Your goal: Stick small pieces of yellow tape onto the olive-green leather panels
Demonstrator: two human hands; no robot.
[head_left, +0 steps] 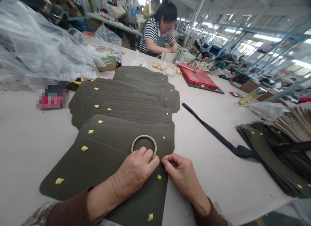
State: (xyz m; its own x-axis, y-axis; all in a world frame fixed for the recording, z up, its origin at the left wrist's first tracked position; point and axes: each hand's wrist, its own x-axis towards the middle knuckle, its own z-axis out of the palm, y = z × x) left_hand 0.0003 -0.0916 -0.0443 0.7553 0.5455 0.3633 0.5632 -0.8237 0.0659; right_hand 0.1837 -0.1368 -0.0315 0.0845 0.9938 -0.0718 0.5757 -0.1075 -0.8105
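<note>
A thin roll of yellow-edged tape (pixel 144 136) is gripped along its lower edge by my left hand (pixel 136 169), whose fingers are closed. My right hand (pixel 181 174) is pinched just beside it, thumb and fingertip together; what lies in the pinch, if anything, is too small to make out. Both hands are over the right edge of the nearest dark green panel (pixel 97 161). Small yellow tape pieces (pixel 84 148) are stuck on this panel and on those behind it. More green panels (pixel 136 73) overlap in a fanned row away from me, several with a small metal stud (pixel 163 137).
A black strap (pixel 211 130) runs across the table toward stacked panels (pixel 262 145) at right. Clear plastic bags (pixel 43 48) heap at left. A red board (pixel 199 75) lies farther back, near a person in a striped top (pixel 149 35) working across the table.
</note>
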